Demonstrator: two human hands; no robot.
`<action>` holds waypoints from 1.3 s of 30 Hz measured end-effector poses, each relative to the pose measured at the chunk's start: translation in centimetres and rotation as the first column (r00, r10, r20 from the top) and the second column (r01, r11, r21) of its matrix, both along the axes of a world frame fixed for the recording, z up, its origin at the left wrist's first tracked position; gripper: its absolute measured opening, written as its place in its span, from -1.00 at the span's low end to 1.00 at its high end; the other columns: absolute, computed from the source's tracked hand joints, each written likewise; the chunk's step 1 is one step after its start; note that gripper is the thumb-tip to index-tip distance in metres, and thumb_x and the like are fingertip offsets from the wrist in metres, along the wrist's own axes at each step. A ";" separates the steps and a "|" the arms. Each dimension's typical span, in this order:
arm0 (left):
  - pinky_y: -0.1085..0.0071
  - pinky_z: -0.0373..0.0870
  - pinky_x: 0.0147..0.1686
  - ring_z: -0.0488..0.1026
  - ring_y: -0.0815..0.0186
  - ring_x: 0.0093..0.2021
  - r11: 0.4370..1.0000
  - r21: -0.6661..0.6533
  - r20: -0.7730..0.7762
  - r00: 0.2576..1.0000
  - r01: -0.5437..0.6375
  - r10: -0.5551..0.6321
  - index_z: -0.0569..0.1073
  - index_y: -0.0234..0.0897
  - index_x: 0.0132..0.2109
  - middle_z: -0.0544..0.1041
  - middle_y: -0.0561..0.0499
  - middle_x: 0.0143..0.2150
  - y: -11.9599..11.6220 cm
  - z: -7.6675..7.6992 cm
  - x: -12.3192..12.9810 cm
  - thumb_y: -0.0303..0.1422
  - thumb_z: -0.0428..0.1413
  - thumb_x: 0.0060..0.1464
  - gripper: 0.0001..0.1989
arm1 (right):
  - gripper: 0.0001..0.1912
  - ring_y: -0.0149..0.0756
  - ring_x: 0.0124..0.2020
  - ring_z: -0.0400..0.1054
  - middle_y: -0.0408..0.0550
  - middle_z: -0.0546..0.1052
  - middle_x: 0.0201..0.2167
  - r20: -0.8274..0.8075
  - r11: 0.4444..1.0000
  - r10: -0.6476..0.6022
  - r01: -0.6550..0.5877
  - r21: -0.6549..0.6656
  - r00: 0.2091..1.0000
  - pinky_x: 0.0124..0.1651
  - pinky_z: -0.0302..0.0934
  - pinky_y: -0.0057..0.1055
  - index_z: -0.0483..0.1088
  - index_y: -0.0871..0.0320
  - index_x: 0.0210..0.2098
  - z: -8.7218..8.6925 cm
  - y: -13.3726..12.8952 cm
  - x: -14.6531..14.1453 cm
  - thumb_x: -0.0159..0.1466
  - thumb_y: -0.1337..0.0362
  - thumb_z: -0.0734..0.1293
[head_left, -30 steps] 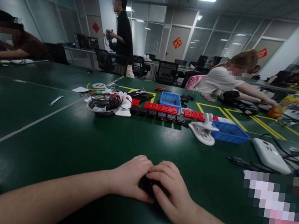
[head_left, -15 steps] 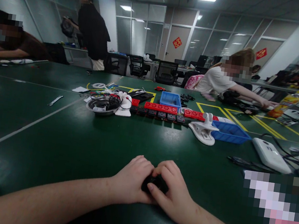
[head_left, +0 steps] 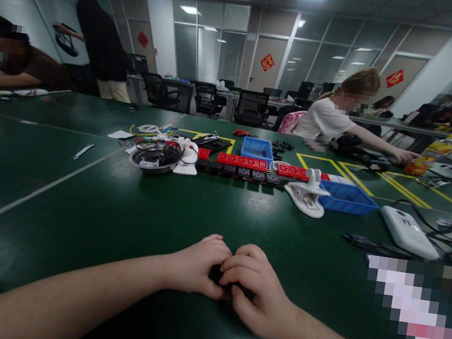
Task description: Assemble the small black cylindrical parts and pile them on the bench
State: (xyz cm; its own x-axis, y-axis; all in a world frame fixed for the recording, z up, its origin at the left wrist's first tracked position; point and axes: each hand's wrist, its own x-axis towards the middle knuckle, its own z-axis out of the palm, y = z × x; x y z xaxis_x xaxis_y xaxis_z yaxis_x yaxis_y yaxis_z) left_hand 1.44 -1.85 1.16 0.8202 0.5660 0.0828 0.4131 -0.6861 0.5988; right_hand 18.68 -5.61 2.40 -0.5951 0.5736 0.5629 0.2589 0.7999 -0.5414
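My left hand [head_left: 200, 267] and my right hand [head_left: 257, 289] meet low in the middle of the view, above the green table [head_left: 152, 215]. Fingers of both hands curl around a small black object [head_left: 216, 273], which they mostly cover; what it is cannot be made out. Beyond the hands lies a row of red sockets [head_left: 244, 162] with black sockets [head_left: 244, 173] in front of it. A white clamp [head_left: 306, 195] stands at the right end of that row, and a metal bowl [head_left: 154, 160] with cables in it is at the left.
Blue trays [head_left: 257, 148] stand behind the row and at its right. A white box [head_left: 409, 232] with black cables lies at the right, near a bottle [head_left: 434, 154]. A wrench [head_left: 82, 151] is at the left. People are across the table and at the far left.
My right fingers have shifted left and cover more of the black object. The standing person has moved left, and the person at the right has reached farther toward the bottle.
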 end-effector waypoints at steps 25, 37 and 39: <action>0.04 -0.05 0.15 0.34 0.26 -0.26 0.963 0.128 -0.033 0.970 -0.236 0.242 0.29 -0.26 -0.39 0.37 0.09 -0.40 -1.7 0.3 0.7 -0.24 0.21 -0.24 -0.71 | -0.89 -0.24 -0.33 0.21 -0.07 0.34 -0.41 0.079 0.962 -0.259 0.264 -0.072 0.963 -0.27 0.13 -0.28 0.27 0.15 -0.38 -0.9 0.1 -0.1 0.10 0.29 0.30; 0.16 0.01 0.13 0.34 0.32 -0.24 0.998 0.049 0.000 1.000 -0.028 0.028 0.30 -0.25 -0.44 0.33 0.15 -0.40 -0.5 0.2 0.1 -0.39 0.22 -0.23 -0.79 | -0.76 -0.28 -0.30 0.26 -0.11 0.45 -0.39 0.014 0.999 -0.027 0.027 -0.020 1.000 -0.18 0.16 -0.24 0.33 0.12 -0.36 0.0 -0.1 0.1 0.04 0.48 0.15; 0.17 0.02 0.12 0.34 0.32 -0.25 0.998 0.060 -0.010 1.000 -0.027 0.028 0.30 -0.25 -0.46 0.32 0.15 -0.40 -0.5 0.2 0.1 -0.38 0.22 -0.23 -0.79 | -0.76 -0.29 -0.30 0.27 -0.12 0.46 -0.40 0.008 1.000 0.007 -0.007 -0.012 1.000 -0.16 0.16 -0.24 0.33 0.11 -0.38 0.2 -0.1 0.1 0.05 0.50 0.13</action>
